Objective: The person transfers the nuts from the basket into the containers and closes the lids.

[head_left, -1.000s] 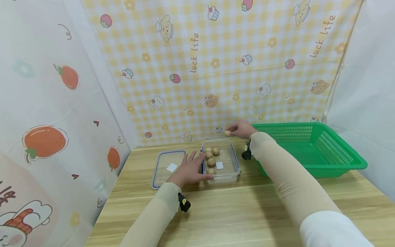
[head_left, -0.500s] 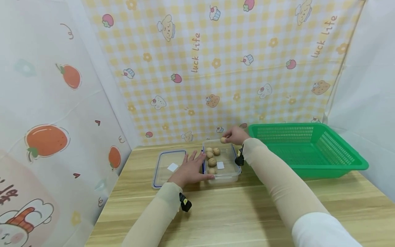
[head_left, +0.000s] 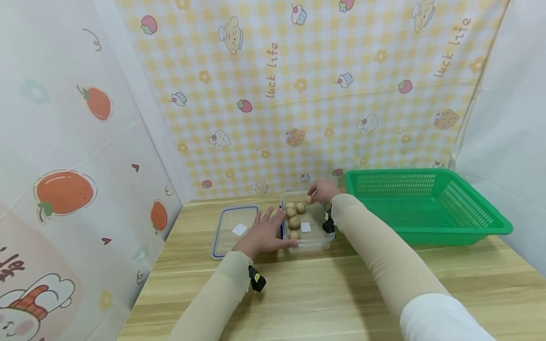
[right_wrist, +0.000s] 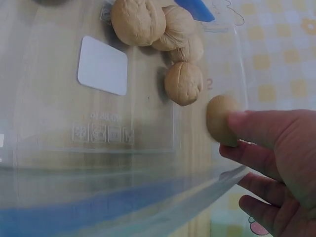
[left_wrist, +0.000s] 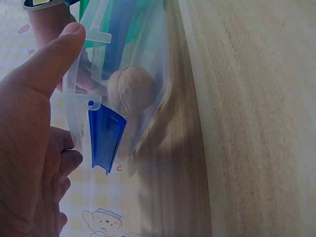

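A clear plastic food container (head_left: pixel 314 245) with blue clips stands on the wooden table, several walnuts (head_left: pixel 294 222) along its left side. In the right wrist view, my right hand (right_wrist: pixel 276 163) pinches one walnut (right_wrist: pixel 220 118) between thumb and forefinger at the container's far end. My left hand (head_left: pixel 264 234) rests on the container's left side with fingers spread and the thumb at the near rim. Seen from the left wrist, one walnut (left_wrist: pixel 131 90) shows through the clear wall, beside a blue clip (left_wrist: pixel 105 138) that hangs down.
The container's clear lid (head_left: pixel 226 237), edged in blue, lies flat to the left. A large green plastic basket (head_left: pixel 431 230) stands on the right side of the wooden table (head_left: pixel 307 303). A checked cloth (head_left: pixel 256 128) hangs close behind the container.
My right hand has come from behind the container's far right corner, left and down to its far end, carrying the walnut. The left hand has stayed at the container.
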A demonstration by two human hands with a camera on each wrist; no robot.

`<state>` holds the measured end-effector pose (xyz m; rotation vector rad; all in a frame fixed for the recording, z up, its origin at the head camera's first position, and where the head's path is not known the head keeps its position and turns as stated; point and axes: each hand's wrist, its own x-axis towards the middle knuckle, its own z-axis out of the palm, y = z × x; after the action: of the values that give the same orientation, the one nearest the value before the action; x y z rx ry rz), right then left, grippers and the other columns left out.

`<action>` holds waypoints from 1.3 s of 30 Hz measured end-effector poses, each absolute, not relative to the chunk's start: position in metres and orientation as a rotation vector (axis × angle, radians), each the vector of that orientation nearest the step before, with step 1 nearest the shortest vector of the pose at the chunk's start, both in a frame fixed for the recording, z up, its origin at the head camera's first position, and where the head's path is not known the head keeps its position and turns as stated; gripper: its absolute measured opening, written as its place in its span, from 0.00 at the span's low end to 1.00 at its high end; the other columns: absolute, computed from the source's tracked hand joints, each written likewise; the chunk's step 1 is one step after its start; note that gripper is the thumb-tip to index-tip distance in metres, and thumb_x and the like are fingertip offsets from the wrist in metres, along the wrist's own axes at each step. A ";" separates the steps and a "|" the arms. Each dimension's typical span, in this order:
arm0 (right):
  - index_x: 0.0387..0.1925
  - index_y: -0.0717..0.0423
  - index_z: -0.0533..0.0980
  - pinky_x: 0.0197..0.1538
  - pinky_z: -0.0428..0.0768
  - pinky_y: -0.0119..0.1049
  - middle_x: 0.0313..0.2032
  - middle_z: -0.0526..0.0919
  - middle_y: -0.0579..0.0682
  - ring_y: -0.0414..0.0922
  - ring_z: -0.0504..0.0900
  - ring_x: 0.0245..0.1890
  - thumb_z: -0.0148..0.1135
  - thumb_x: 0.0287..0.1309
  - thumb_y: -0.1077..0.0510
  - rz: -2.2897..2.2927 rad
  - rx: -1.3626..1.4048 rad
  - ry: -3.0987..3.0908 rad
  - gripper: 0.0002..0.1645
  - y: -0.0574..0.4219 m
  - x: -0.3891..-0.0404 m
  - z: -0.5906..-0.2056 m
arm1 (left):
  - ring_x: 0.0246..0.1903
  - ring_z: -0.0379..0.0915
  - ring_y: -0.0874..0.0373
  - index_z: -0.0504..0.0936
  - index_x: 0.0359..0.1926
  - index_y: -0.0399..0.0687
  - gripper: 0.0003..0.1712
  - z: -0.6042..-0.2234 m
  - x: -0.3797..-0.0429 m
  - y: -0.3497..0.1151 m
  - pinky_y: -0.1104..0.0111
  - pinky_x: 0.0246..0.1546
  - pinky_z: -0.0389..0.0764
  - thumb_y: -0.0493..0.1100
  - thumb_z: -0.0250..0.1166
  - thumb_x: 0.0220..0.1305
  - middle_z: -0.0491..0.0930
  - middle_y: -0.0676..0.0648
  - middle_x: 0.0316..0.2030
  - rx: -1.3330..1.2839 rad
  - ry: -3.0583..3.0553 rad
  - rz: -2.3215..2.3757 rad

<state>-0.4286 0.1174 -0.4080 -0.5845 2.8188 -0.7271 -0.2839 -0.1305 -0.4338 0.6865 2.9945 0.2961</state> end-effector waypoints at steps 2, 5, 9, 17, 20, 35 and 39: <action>0.51 0.59 0.85 0.48 0.84 0.46 0.50 0.86 0.57 0.53 0.85 0.48 0.66 0.62 0.62 -0.688 -0.579 2.834 0.16 0.116 -0.428 -0.407 | 0.79 0.32 0.47 0.51 0.81 0.48 0.65 -0.433 -0.284 -0.131 0.43 0.75 0.35 0.86 0.51 0.55 0.49 0.48 0.79 0.693 2.999 0.292; 0.50 0.61 0.85 0.49 0.84 0.48 0.49 0.86 0.58 0.54 0.84 0.48 0.63 0.62 0.64 -0.679 -0.587 2.847 0.16 0.116 -0.427 -0.407 | 0.79 0.31 0.48 0.51 0.81 0.48 0.66 -0.432 -0.284 -0.131 0.44 0.75 0.34 0.86 0.51 0.55 0.49 0.48 0.79 0.697 2.994 0.300; 0.52 0.62 0.84 0.50 0.83 0.48 0.50 0.86 0.59 0.54 0.84 0.49 0.63 0.64 0.60 -0.716 -0.607 2.858 0.17 0.116 -0.426 -0.405 | 0.79 0.31 0.48 0.52 0.81 0.48 0.65 -0.430 -0.283 -0.131 0.43 0.75 0.34 0.85 0.52 0.55 0.49 0.47 0.79 0.703 2.989 0.318; 0.59 0.64 0.78 0.56 0.79 0.52 0.53 0.83 0.61 0.57 0.81 0.54 0.62 0.69 0.54 -0.992 -0.622 2.845 0.23 0.130 -0.413 -0.368 | 0.79 0.30 0.48 0.51 0.81 0.48 0.64 -0.430 -0.282 -0.130 0.44 0.75 0.32 0.83 0.55 0.57 0.49 0.47 0.79 0.689 2.982 0.325; 0.61 0.62 0.77 0.58 0.79 0.52 0.54 0.83 0.61 0.57 0.81 0.55 0.62 0.70 0.53 -1.075 -0.636 2.876 0.24 0.146 -0.412 -0.358 | 0.79 0.30 0.48 0.50 0.81 0.48 0.64 -0.430 -0.282 -0.130 0.45 0.75 0.31 0.82 0.55 0.57 0.48 0.47 0.79 0.689 2.978 0.328; 0.67 0.65 0.70 0.59 0.76 0.60 0.60 0.78 0.69 0.64 0.76 0.60 0.62 0.71 0.53 -1.058 -0.558 2.777 0.30 0.263 -0.403 -0.354 | 0.79 0.30 0.48 0.51 0.81 0.48 0.63 -0.429 -0.280 -0.130 0.45 0.75 0.32 0.81 0.56 0.57 0.49 0.47 0.79 0.680 2.986 0.336; 0.70 0.66 0.68 0.58 0.78 0.58 0.62 0.75 0.69 0.64 0.76 0.61 0.64 0.69 0.54 -0.944 -0.587 2.636 0.34 0.285 -0.402 -0.368 | 0.79 0.29 0.48 0.50 0.81 0.47 0.64 -0.426 -0.278 -0.128 0.45 0.75 0.31 0.82 0.56 0.58 0.48 0.46 0.80 0.684 2.973 0.355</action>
<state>-0.4022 0.2854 -0.3681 -0.5867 2.6358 -0.9444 -0.2778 -0.1278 -0.4258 0.6844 2.9726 0.3555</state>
